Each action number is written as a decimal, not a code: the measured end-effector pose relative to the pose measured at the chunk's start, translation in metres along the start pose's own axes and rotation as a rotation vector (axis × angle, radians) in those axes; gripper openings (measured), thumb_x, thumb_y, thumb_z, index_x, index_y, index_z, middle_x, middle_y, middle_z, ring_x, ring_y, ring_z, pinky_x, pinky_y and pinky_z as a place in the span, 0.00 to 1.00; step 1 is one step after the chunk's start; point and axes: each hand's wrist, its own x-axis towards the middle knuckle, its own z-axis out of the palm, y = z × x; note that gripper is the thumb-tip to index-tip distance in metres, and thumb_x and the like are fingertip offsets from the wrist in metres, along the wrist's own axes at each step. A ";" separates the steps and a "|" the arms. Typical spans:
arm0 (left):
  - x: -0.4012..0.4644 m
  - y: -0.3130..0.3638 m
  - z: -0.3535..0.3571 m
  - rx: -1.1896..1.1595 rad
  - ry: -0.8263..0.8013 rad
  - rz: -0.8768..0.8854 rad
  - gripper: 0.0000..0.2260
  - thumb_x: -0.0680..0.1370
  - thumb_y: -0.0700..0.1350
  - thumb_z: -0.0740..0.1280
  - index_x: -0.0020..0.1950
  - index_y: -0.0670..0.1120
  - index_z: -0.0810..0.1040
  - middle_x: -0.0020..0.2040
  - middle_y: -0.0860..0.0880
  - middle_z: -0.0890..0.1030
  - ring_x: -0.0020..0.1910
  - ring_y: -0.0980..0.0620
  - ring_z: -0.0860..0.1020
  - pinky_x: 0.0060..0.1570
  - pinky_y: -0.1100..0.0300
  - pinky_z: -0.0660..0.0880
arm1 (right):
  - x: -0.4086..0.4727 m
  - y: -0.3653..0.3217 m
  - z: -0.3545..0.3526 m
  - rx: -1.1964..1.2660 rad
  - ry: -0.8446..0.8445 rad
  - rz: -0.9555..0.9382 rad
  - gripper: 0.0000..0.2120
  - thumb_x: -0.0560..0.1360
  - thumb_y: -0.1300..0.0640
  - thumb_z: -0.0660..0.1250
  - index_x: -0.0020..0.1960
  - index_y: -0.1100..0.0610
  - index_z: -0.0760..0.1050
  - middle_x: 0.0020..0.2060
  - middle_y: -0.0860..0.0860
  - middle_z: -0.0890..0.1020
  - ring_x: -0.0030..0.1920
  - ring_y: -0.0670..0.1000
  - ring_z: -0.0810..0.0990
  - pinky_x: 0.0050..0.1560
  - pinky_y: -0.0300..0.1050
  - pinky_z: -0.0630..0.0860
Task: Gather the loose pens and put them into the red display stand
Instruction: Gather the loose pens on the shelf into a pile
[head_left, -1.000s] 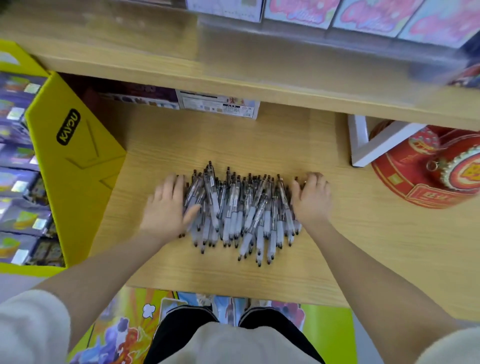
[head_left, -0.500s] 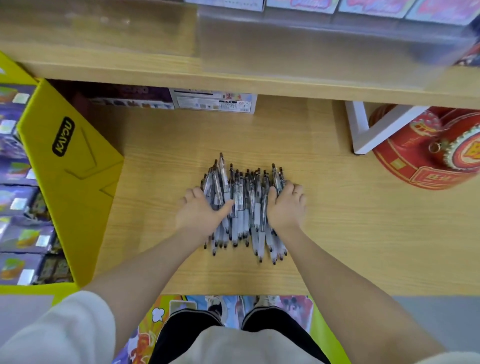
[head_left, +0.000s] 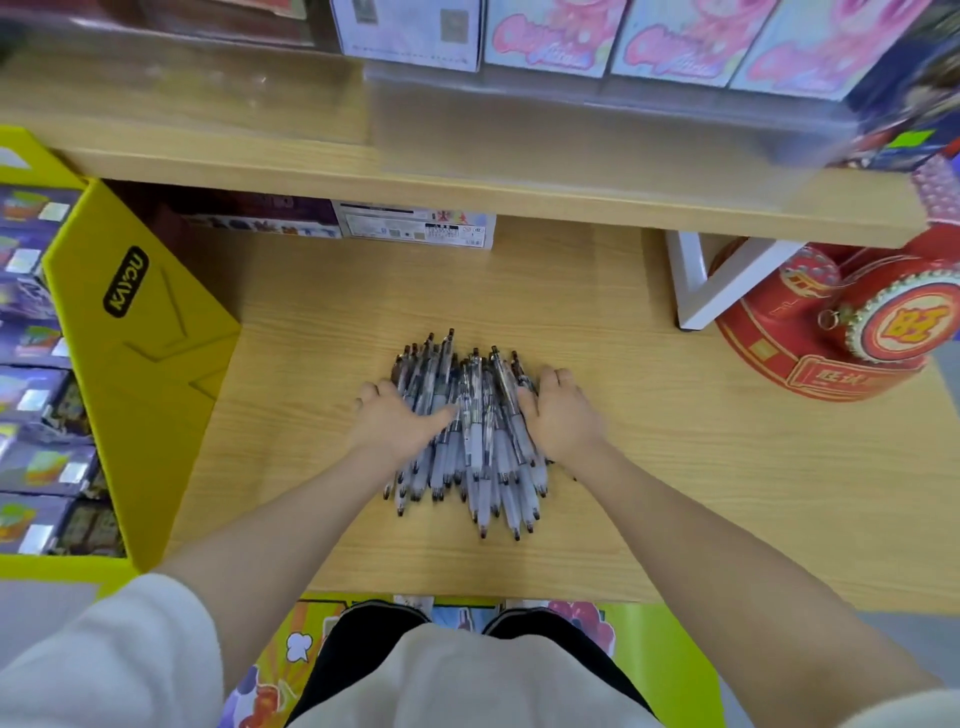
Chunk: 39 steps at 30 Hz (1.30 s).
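Several clear-and-white pens (head_left: 470, 441) lie bunched in a tight heap on the wooden shelf (head_left: 675, 493), tips toward me. My left hand (head_left: 397, 421) presses against the heap's left side, thumb laid across the pens. My right hand (head_left: 561, 415) presses on the right side, fingers curled around the outer pens. Both hands squeeze the bundle between them while it rests on the wood. The red display stand (head_left: 841, 322), round with gold trim, sits at the far right, partly under the upper shelf.
A yellow cardboard display (head_left: 140, 332) full of card packs stands at the left. Flat boxes (head_left: 415, 228) lie at the back under the upper shelf (head_left: 467, 192). A white bracket (head_left: 711, 291) stands beside the red stand.
Both hands have swept inward from the spread-out row, pushing the pens from a wide fan into a narrow, stacked bundle between the palms.
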 end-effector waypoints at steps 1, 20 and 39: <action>0.000 0.001 0.000 0.023 0.001 -0.003 0.44 0.71 0.66 0.63 0.75 0.38 0.53 0.73 0.39 0.59 0.72 0.40 0.59 0.63 0.47 0.69 | 0.001 0.006 -0.006 -0.029 0.029 0.005 0.24 0.82 0.48 0.47 0.71 0.61 0.59 0.67 0.60 0.67 0.65 0.60 0.68 0.60 0.53 0.69; -0.002 0.005 -0.017 -0.448 -0.172 -0.259 0.36 0.73 0.48 0.70 0.74 0.38 0.55 0.69 0.37 0.67 0.67 0.38 0.68 0.65 0.45 0.69 | 0.007 0.025 -0.017 0.049 0.071 -0.204 0.15 0.81 0.56 0.53 0.57 0.63 0.74 0.61 0.57 0.71 0.56 0.57 0.74 0.54 0.51 0.76; 0.022 -0.031 -0.039 0.084 -0.014 0.000 0.11 0.71 0.46 0.71 0.41 0.41 0.71 0.30 0.49 0.71 0.27 0.53 0.71 0.23 0.64 0.69 | -0.015 0.006 -0.001 0.159 0.206 -0.114 0.13 0.80 0.59 0.55 0.54 0.63 0.76 0.61 0.59 0.74 0.64 0.57 0.72 0.56 0.48 0.74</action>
